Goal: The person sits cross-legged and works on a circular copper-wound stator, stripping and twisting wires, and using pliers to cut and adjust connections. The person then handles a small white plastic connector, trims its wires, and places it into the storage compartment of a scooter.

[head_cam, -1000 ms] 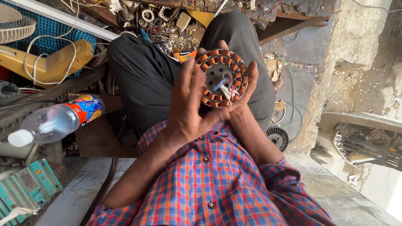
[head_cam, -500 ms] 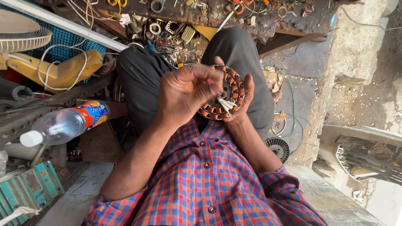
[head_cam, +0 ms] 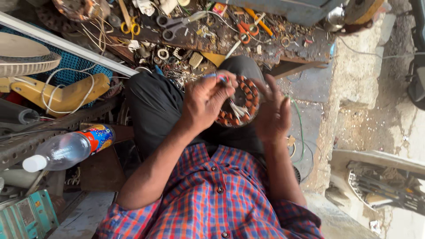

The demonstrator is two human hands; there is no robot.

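A cluttered dark workshop surface (head_cam: 283, 46) at the far side carries scissors and scraps. Near the lap, the left hand (head_cam: 206, 104) fingers grip the round copper-wound motor stator (head_cam: 241, 106); the right hand (head_cam: 273, 116) fingers spread, touching its right edge.

A clear plastic bottle (head_cam: 66, 150) lies on its side at the left of the view, its white cap (head_cam: 33, 163) pointing toward the lower left. Around the end away from the cap runs a glossy wrap label (head_cam: 100, 137) in blue, red, orange and yellow. The bottle rests across a dark perforated metal strip (head_cam: 26, 146), just above a teal box (head_cam: 26, 217) in the lower left corner.
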